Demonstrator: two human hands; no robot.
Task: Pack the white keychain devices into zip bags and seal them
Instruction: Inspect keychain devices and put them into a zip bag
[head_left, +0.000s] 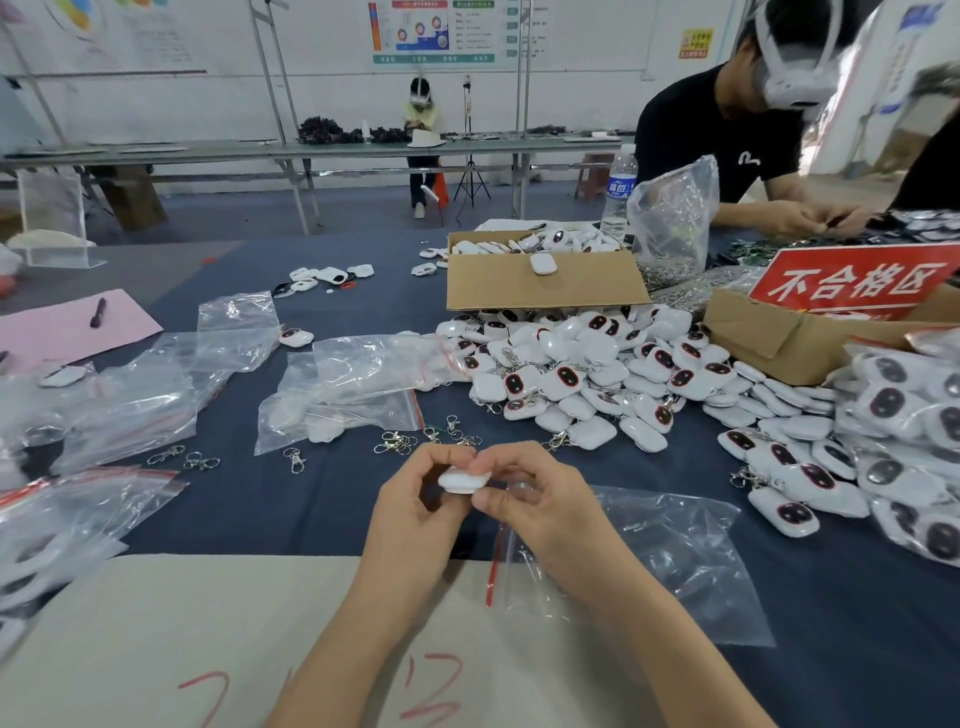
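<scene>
A white keychain device (463, 480) is held above the dark tablecloth between my left hand (415, 499) and my right hand (530, 499). My left fingers pinch its left end and my right fingers grip its right end. An empty zip bag (670, 561) with a red seal strip lies flat under my right forearm. A big pile of white keychain devices (582, 374) with dark oval faces lies beyond my hands. More zip bags (343, 395) lie to the left, some with devices inside.
Loose metal clasps (395, 441) are scattered just past my hands. An open cardboard box (540, 283) of devices stands behind the pile. A red sign (852, 280) sits on another box at right. Packed bags (909, 441) are heaped at right. A person works across the table.
</scene>
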